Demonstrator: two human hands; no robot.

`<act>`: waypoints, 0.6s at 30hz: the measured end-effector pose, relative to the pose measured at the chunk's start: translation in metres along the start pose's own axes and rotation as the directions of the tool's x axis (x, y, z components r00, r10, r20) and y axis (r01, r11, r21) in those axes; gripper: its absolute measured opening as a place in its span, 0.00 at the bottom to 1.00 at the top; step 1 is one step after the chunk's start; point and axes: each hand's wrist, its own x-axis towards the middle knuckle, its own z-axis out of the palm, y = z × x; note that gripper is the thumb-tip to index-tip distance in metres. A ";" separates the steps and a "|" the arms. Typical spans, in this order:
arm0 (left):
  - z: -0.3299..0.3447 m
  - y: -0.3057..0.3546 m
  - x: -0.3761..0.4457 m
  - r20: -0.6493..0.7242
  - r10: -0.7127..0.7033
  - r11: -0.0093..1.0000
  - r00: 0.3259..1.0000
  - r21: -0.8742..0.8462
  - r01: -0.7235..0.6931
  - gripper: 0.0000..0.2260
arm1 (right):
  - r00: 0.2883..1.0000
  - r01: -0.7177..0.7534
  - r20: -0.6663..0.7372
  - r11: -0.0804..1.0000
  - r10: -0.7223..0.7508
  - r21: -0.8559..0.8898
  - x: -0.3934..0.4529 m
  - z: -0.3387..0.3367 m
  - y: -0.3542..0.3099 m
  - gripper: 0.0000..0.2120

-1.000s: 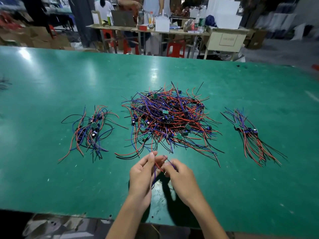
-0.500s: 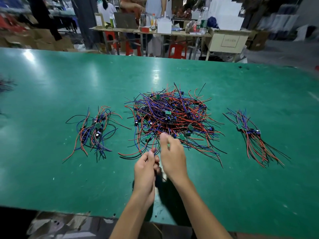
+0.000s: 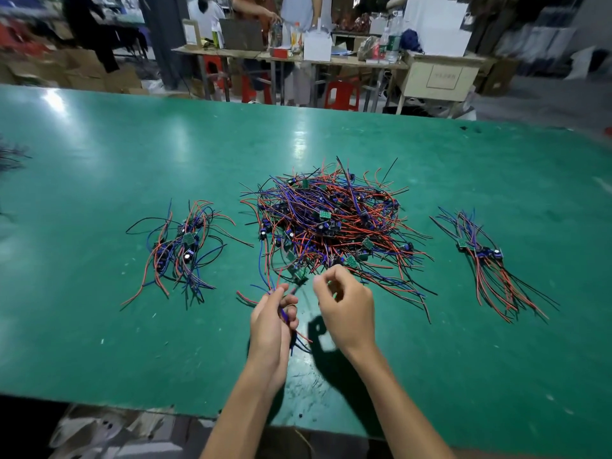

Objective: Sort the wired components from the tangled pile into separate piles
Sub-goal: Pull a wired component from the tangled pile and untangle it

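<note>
We grip a few wired components (image 3: 287, 313) in the left hand (image 3: 270, 321), fingers curled round their leads, just before the tangled pile (image 3: 331, 223). The right hand (image 3: 344, 306) hovers beside it with fingers curled; whether it pinches a wire we cannot tell. We should draw 1 lead out slowly, so neighbours stay put. 2 sorted piles lie well apart: the left pile (image 3: 185, 246) and the right pile (image 3: 486, 260). The green tabletop (image 3: 99, 342) is scuffed and glossy; cluttered workbenches (image 3: 298, 58) and red stools (image 3: 342, 94) stand behind.
</note>
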 end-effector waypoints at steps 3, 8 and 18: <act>0.010 -0.001 -0.003 0.061 -0.059 0.998 0.996 0.039 0.057 0.09 | 0.971 0.224 0.104 0.973 -0.217 -0.055 -0.024 -0.005 0.007 0.08; 0.011 -0.001 -0.007 0.087 0.019 0.948 0.996 0.315 -0.046 0.11 | 0.926 0.349 0.164 0.937 -0.339 -0.031 -0.038 -0.013 0.018 0.07; 0.003 0.075 0.000 0.615 0.239 0.224 0.752 0.718 -0.659 0.09 | 0.981 -0.038 0.192 0.973 -0.006 0.226 -0.030 -0.017 0.022 0.09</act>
